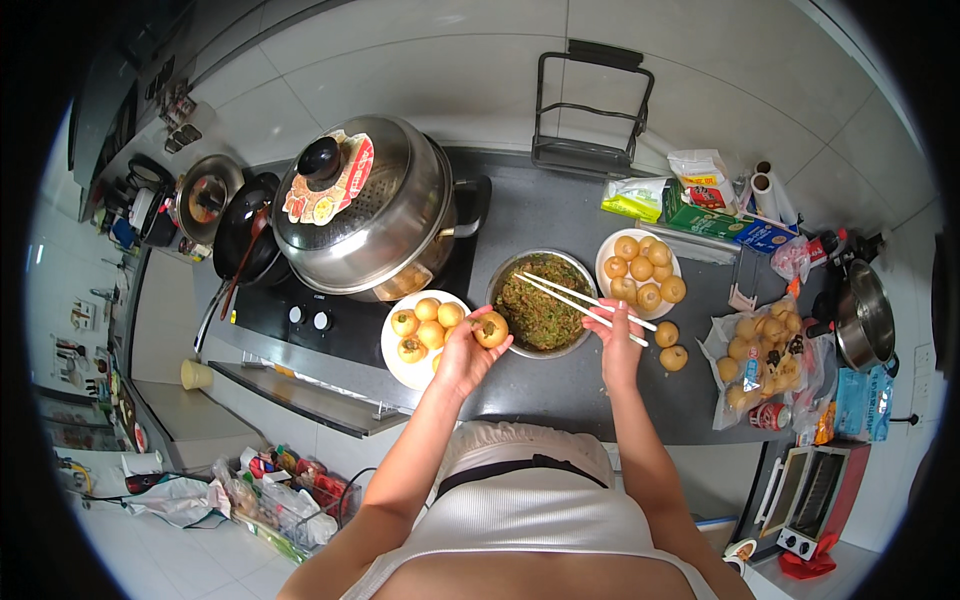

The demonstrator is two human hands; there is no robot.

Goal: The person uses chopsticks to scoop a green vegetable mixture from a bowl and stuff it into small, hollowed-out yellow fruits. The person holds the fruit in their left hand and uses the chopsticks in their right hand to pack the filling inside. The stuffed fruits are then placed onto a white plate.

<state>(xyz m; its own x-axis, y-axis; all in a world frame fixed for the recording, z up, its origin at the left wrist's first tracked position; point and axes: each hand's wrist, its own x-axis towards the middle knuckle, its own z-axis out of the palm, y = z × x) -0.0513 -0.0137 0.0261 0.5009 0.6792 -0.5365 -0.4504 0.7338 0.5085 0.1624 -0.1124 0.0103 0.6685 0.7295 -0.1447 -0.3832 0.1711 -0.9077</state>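
My left hand holds a round golden fried puff with a dark opening on top, showing some filling. Below and left of it, a white plate bears several puffs with greenish-brown filling at their openings; my hand covers part of the plate. In my right hand is a pair of white chopsticks, their tips over a steel bowl. Minced green-and-brown filling lies in that bowl. Several puffs without visible filling fill a second white plate, and two loose puffs sit on the counter.
A large lidded steel steamer pot stands on the black cooktop at left, beside a black wok. At right lie a plastic bag of puffs, a drink can and packaged goods. A black rack stands against the wall.
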